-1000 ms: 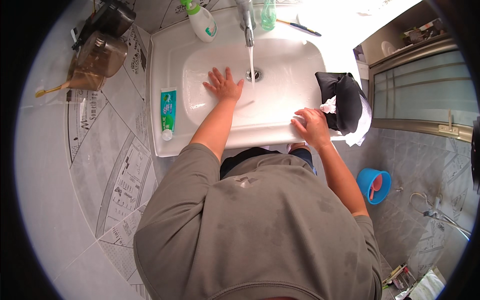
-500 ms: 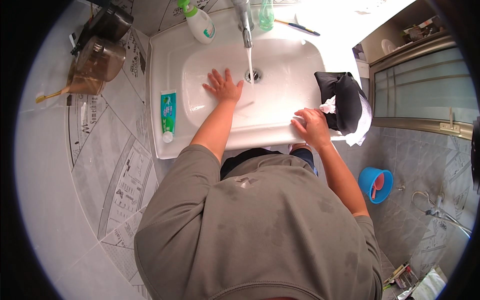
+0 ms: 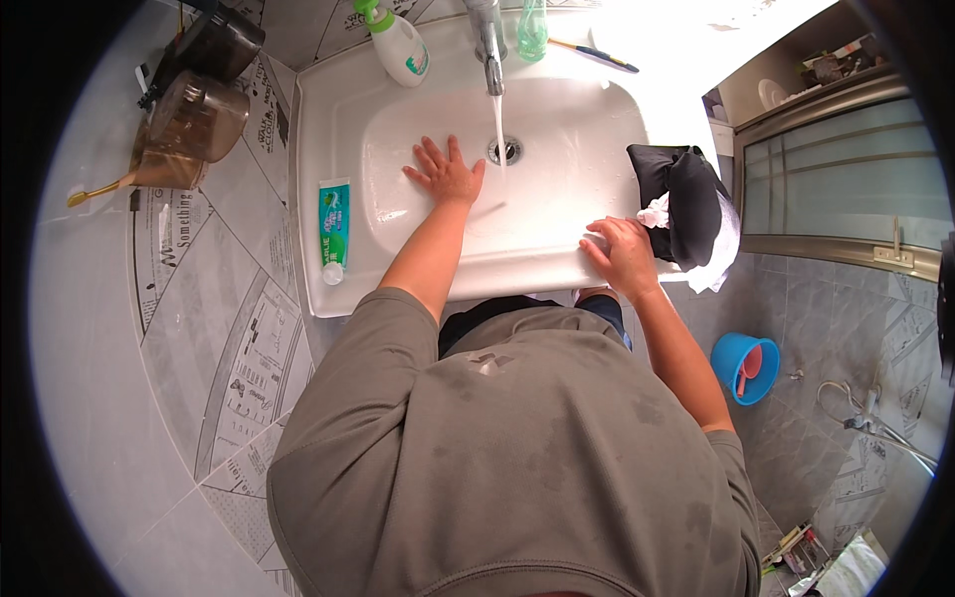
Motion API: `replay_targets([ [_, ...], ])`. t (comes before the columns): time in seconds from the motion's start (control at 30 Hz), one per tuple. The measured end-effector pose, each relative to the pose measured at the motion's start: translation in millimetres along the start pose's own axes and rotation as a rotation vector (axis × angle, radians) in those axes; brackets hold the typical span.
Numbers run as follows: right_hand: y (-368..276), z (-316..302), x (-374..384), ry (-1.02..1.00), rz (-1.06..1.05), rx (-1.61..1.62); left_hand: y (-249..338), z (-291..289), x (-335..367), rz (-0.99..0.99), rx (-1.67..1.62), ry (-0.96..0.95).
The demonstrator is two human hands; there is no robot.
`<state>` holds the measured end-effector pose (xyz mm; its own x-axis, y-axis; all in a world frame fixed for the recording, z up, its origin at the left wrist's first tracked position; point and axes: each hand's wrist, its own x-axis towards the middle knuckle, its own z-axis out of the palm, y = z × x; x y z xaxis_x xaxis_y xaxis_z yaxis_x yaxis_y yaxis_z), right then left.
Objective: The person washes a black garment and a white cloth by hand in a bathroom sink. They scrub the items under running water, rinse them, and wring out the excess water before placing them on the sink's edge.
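My left hand (image 3: 447,175) is spread over the left part of the white sink basin (image 3: 577,189), fingers apart and holding nothing. Water runs from the metal faucet (image 3: 489,50) in a thin stream onto the drain (image 3: 505,150), just right of that hand. My right hand (image 3: 624,246) rests on the front right rim, its fingers loosely bent and apart, with nothing visible in them. Beside it, on the right rim, lies a heap of black cloth (image 3: 693,204) with white cloth (image 3: 727,239) hanging under it. Small whitish-pink fabric (image 3: 654,212) pokes out by my right fingers.
A green toothpaste tube (image 3: 334,224) lies on the left rim. Behind the basin stand a white pump bottle (image 3: 399,50) and a green clear bottle (image 3: 532,35), near a toothbrush (image 3: 594,54). Brown cups (image 3: 202,117) hang on the left wall. A blue bucket (image 3: 731,356) sits on the floor.
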<state>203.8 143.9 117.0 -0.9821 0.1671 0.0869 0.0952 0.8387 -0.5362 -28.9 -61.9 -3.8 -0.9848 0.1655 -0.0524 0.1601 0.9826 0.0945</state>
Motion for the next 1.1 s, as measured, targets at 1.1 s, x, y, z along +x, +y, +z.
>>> replay_targets([
  [1.1, 0.1, 0.5, 0.7, 0.028, -0.004, -0.009, 30.8, 1.4, -16.9, 0.368, 0.019, -0.229],
])
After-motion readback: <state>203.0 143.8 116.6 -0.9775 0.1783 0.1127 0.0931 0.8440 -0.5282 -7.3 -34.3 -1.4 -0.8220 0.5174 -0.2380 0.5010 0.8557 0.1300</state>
